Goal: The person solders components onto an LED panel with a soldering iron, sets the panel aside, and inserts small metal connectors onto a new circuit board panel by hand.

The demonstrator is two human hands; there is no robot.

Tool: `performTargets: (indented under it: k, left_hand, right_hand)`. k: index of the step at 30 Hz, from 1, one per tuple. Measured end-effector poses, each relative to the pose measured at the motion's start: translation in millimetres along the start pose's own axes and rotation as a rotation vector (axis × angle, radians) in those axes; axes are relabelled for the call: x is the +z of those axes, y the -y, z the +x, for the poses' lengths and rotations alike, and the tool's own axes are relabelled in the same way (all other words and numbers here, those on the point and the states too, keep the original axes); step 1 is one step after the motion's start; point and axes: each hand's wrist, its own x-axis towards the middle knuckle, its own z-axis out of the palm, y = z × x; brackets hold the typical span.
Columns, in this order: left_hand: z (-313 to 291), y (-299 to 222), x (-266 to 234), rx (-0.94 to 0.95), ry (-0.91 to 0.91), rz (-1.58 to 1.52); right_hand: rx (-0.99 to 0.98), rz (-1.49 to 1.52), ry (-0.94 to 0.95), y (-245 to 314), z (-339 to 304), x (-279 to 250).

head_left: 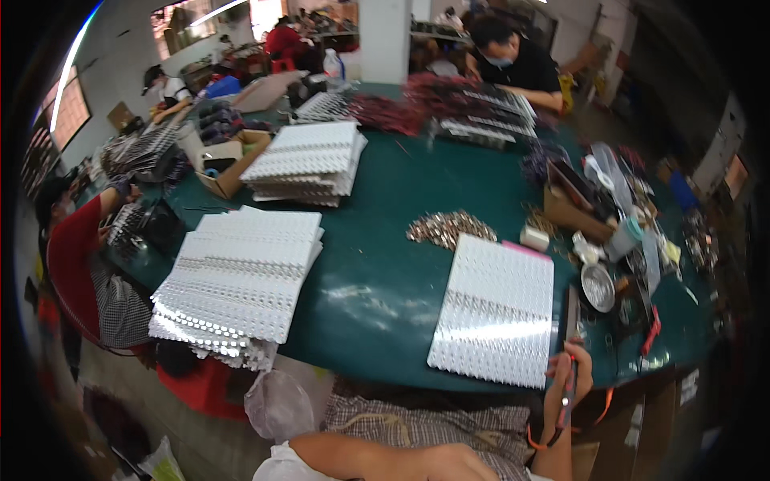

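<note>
- One white studded panel [497, 309] lies flat on the table [365, 313], near right; small metal parts [453, 228] are heaped beyond it.
- Right hand [581, 370]: fingers closed around a red-handled tool [569, 393], beside the panel's near right corner.
- Left hand: out of view; finger state cannot be told.
- Judged step: tool held ready; next move calls for steady control.

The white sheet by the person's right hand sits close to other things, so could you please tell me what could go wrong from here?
Pushing the white sheet away could scatter the loose pile of small metallic pieces by its far left corner. The partly red tool in the right hand is close to the sheet's near right corner, so a slip might scratch it.
</note>
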Motion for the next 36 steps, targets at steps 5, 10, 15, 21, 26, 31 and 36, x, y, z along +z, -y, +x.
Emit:
performTargets:
  k: [5, 10, 15, 21, 26, 31, 36]
  left_hand:
    - [-5, 18, 14, -0.13, 0.111, -0.156]
    - [-4, -3, -11, -0.308, 0.198, -0.045]
    - [-32, -29, -17, -0.403, -0.345, 0.111]
    - [-62, -33, -30, -0.424, -0.89, 0.398]
    - [-61, -28, -46, -0.395, -1.031, 0.382]
    - [-50, -15, -59, -0.394, -1.0, 0.438]
    - [-41, -9, -66, -0.403, -0.999, 0.426]
  right_hand:
    - [0.029, 0.206, 0.183, -2, -11, 23]
    - [-0.432, -0.139, 0.411, 0, -11, 45]
    - [-0.508, -0.198, 0.568, 11, -16, 64]
    - [-0.572, -0.245, 0.633, 1, -19, 72]
    - [-0.785, -0.182, 0.426, 24, 17, 61]
    - [-0.756, -0.134, 0.361, 52, 75, 48]
    - [-0.689, -0.041, 0.316, 68, 119, 47]
